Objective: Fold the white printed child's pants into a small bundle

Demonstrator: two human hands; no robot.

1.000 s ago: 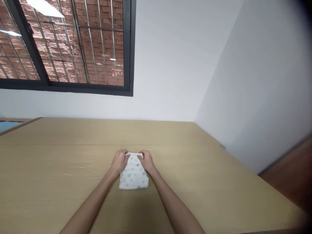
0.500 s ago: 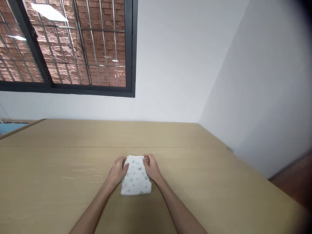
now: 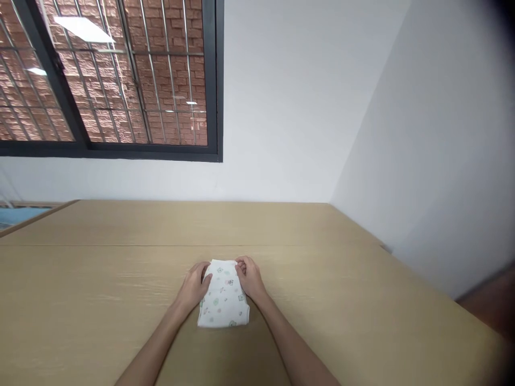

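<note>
Both hands palm-down: left hand (image 3: 195,284), right hand (image 3: 250,279) grip pinching folded cloth (image 3: 222,300) far corners.

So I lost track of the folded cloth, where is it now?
The folded cloth lies on the wooden table, low and centre in the head view, between the left hand and right hand.

The folded printed cloth (image 3: 223,303) is the only thing lying on the wooden table (image 3: 100,300), with a hand pressed against each of its far corners. Bare tabletop runs left, right and beyond the cloth. Past that, the white wall (image 3: 281,134) closes the far edge.
</note>
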